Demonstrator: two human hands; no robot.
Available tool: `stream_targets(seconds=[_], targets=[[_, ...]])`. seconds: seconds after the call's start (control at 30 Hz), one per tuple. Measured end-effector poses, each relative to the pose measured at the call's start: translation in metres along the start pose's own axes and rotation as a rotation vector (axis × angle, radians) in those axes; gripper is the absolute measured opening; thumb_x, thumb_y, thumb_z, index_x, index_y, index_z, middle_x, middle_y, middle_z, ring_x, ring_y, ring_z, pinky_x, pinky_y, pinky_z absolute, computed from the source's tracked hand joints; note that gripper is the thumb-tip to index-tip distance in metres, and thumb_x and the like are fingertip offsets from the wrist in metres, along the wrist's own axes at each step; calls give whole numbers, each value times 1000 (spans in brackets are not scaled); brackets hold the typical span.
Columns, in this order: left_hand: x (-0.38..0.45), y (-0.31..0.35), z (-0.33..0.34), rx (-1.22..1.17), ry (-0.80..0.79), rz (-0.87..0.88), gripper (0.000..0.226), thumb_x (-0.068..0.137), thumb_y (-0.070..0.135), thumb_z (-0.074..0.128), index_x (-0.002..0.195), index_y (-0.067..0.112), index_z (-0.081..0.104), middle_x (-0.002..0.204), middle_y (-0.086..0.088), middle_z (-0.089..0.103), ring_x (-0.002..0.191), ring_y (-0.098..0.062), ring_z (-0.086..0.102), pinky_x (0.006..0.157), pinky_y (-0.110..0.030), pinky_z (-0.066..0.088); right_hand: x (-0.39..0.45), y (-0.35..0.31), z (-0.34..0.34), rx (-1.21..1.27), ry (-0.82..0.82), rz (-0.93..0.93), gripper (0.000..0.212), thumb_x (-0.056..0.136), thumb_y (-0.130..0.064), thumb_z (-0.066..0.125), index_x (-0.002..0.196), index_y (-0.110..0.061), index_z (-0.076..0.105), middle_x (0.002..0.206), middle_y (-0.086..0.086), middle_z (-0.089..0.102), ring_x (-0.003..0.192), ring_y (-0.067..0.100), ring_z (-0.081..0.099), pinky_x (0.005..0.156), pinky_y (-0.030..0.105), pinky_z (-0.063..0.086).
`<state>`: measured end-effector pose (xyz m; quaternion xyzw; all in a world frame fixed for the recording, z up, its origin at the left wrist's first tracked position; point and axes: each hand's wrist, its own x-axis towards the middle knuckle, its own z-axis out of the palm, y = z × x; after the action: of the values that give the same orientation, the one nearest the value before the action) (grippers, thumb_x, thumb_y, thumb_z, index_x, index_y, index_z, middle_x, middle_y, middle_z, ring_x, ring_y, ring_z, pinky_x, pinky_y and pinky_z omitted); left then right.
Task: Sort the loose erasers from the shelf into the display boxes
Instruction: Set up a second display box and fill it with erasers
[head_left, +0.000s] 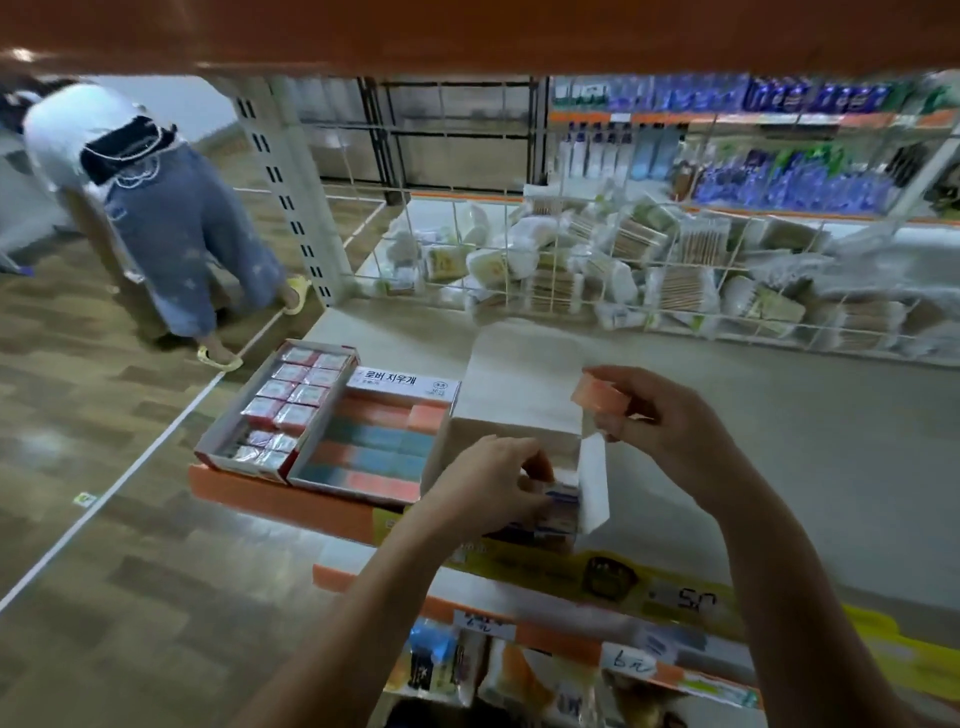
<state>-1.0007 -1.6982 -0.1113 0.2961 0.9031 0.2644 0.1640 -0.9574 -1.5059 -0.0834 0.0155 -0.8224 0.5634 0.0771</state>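
Mostly done, by look: shelf (779, 415) right half bare. Red box (275, 410) frame centre-left, full of wrapped erasers. Middle box (374, 447) nearly full, pink and blue rows; header reads "로버 지우개". White box (519, 410) open, left hand (493, 488) curled inside on small packs. Right hand (660, 415) pinches pink eraser (602, 397) above it, unplaced. Price tags below: "6元", "50".
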Motion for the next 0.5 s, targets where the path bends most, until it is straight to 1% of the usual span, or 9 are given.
stream_targets(seconds=[0.07, 0.1, 0.2, 0.23, 0.3, 0.37, 0.43, 0.5], targets=[[2, -2, -1, 27, -5, 51, 11, 82, 28, 68, 88, 29, 58, 89, 15, 54, 71, 1, 48, 59, -10, 36, -2, 0, 3, -8, 49, 17, 48, 79, 2, 67, 107, -36, 60, 98, -1, 64, 74, 13, 61, 69, 22, 53], [3, -2, -2, 33, -8, 69, 11, 83, 27, 68, 91, 26, 61, 89, 13, 54, 72, 0, 48, 60, -11, 36, -3, -1, 4, -10, 80, 25, 47, 79, 1, 67, 109, -34, 61, 98, -1, 64, 74, 14, 61, 69, 22, 51], [6, -2, -5, 62, -75, 111, 24, 86, 29, 65, 109, 23, 64, 102, 7, 62, 83, -6, 51, 71, -22, 46, -7, -3, 9, -13, 157, 48, 46, 79, 0, 68, 110, -34, 60, 99, -4, 64, 73, 12, 60, 70, 21, 50], [8, -1, -5, 77, -95, 128, 25, 86, 29, 63, 111, 23, 65, 104, 5, 62, 84, -7, 51, 71, -22, 47, -8, -4, 10, -14, 173, 56, 46, 79, 0, 68, 110, -34, 60, 98, -5, 64, 73, 11, 60, 70, 21, 50], [9, -1, -7, 77, -104, 149, 23, 86, 30, 63, 108, 23, 66, 102, 6, 63, 75, -3, 49, 61, -15, 42, -11, -6, 13, -24, 192, 71, 46, 80, -1, 68, 110, -35, 60, 96, -8, 64, 72, 8, 59, 70, 19, 50], [10, -2, -9, 35, -116, 148, 20, 85, 31, 63, 104, 25, 66, 94, 12, 61, 67, 1, 49, 53, -10, 35, -12, -7, 16, -49, 211, 79, 46, 80, -3, 68, 109, -37, 59, 94, -13, 63, 72, 5, 59, 69, 17, 50], [10, -3, -10, -2, -141, 146, 17, 86, 33, 64, 102, 28, 63, 87, 19, 57, 64, 7, 50, 49, -7, 34, -13, -7, 18, -66, 233, 85, 46, 80, -4, 68, 110, -37, 59, 93, -14, 63, 71, 2, 59, 68, 16, 49], [9, -2, -10, -16, -167, 164, 16, 86, 32, 65, 101, 28, 62, 86, 20, 57, 64, 9, 49, 49, -7, 34, -15, -8, 19, -71, 240, 91, 45, 80, -4, 68, 111, -36, 59, 95, -12, 64, 71, 3, 59, 68, 18, 49]])
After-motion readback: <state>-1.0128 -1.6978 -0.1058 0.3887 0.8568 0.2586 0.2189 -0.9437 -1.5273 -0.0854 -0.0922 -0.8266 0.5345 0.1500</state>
